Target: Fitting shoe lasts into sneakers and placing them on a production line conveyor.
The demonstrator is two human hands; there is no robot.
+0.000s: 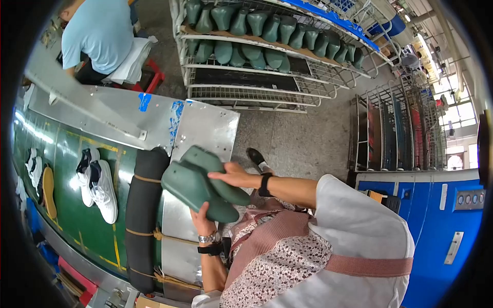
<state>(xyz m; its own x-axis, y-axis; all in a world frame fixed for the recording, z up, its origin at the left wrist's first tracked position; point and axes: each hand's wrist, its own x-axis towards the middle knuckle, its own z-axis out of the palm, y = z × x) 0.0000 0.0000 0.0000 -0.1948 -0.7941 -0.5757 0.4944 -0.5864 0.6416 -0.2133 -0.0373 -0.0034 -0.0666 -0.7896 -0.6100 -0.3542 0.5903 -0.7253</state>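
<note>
Two dark green shoe lasts are held side by side in front of me, over the metal table edge. My left hand (203, 223), with a watch and a black strap at the wrist, grips the nearer shoe last (192, 184) from below, its thumb on the side. My right hand (237, 175), black band at the wrist, is closed around the farther shoe last (204, 158), with the thumb reaching across toward the nearer one. Most fingers of both hands are hidden behind the lasts. A black padded roll (141, 220), tied with cord, lies just left of them.
A green conveyor (67, 195) carries white sneakers (102, 190) and a tan-soled shoe (49, 192). Wire racks (246, 84) hold rows of green lasts (257, 21). A seated co-worker (97, 36) in light blue is at far left. Blue cabinet (426, 220) stands at right.
</note>
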